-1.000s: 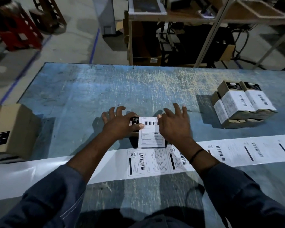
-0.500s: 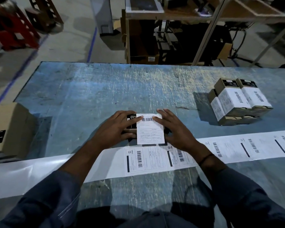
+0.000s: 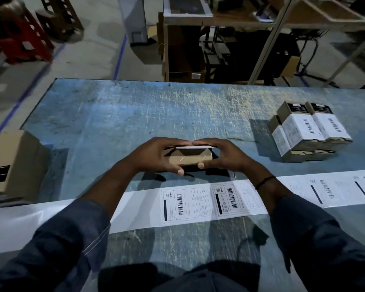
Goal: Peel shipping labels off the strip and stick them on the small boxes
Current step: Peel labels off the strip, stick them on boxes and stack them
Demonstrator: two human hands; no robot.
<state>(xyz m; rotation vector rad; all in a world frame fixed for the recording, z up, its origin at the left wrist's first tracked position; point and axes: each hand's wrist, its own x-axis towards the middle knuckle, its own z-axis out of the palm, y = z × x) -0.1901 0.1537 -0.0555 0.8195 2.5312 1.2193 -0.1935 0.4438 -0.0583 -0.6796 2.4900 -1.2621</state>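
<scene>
Left hand and right hand grip small box, tipped up. Best to rub label flat, no creases.

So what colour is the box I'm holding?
Brown cardboard box, white label on top; head view.

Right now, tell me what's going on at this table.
A person holds a small box between the left hand and right hand over the blue table. Its brown side faces the camera, and the fingers curl over a white label on its top. The label strip lies across the table nearer the person, with printed labels on it. A stack of labelled boxes sits to the right.
</scene>
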